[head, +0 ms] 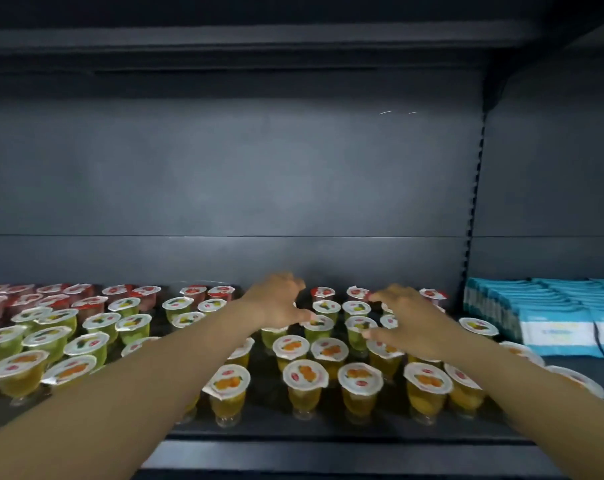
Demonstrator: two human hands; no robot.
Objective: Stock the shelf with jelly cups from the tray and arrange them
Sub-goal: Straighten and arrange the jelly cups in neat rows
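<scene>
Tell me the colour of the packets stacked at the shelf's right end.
Light blue and white packets, seen best in the head view, the only one.

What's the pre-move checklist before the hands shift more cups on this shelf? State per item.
1. Left hand free of load: ok, fingers spread over the green jelly cups, nothing gripped.
2. Right hand free: ok, fingers extended over the cups, nothing gripped.
3. Cups upright: ok, none visibly tipped.
4. Rows aligned: not ok, gaps and offsets around the hands.
5. Flavours grouped: ok, red cups at the back, green in the middle, orange cups in front.
6. Blue packets clear of the cups: ok, stacked apart at right.
7. Tray position: cannot tell, not in view.
</scene>
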